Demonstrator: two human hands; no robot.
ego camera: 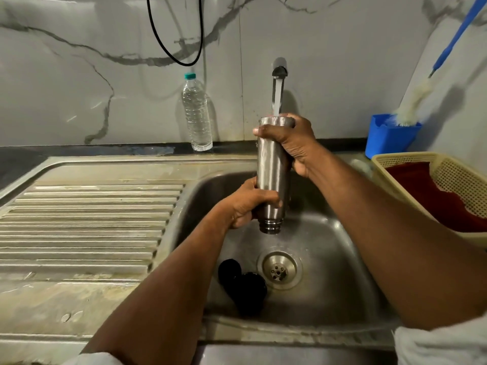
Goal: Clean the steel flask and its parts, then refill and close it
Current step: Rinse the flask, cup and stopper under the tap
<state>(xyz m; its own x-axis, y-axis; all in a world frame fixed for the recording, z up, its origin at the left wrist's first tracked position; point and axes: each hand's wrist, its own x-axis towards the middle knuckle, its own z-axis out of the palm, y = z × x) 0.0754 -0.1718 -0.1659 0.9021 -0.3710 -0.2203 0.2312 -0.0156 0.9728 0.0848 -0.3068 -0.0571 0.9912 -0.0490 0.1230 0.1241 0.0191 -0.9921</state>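
Both hands are wrapped tight on the flask (272, 175): my right hand (292, 143) holds its base, up under the tap (279, 72), and my left hand (247, 206) grips near the neck, which points down over the sink (329, 259). Water runs onto the upturned base, so I judge I'm rinsing the outside. Two black parts (245, 283) lie in the sink by the drain (279, 270), seemingly waiting for washing; refilling and closing remain. I can't see inside the flask, nor tell the dark parts apart.
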